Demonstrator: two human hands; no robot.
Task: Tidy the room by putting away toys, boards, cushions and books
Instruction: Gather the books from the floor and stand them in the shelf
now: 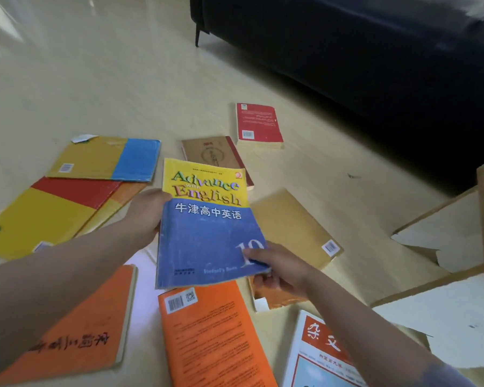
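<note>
I hold a yellow and blue "Advance with English" book (207, 227) above the floor with both hands. My left hand (146, 216) grips its left edge. My right hand (277, 270) pinches its lower right corner, thumb on the cover. Several other books lie scattered on the pale floor: two orange ones (215, 339) (76, 333) in front, a red and yellow one (48, 213) and a yellow and blue one (106, 160) at the left, a brown one (210, 153), a red one (259, 125) and a tan one (296, 227) farther off.
A dark sofa (361, 51) stands at the back right on thin legs. White foam boards (464, 241) lie and lean at the right. A white and red magazine (319, 356) lies under my right forearm. Bare floor (95, 79) stretches away at the back left.
</note>
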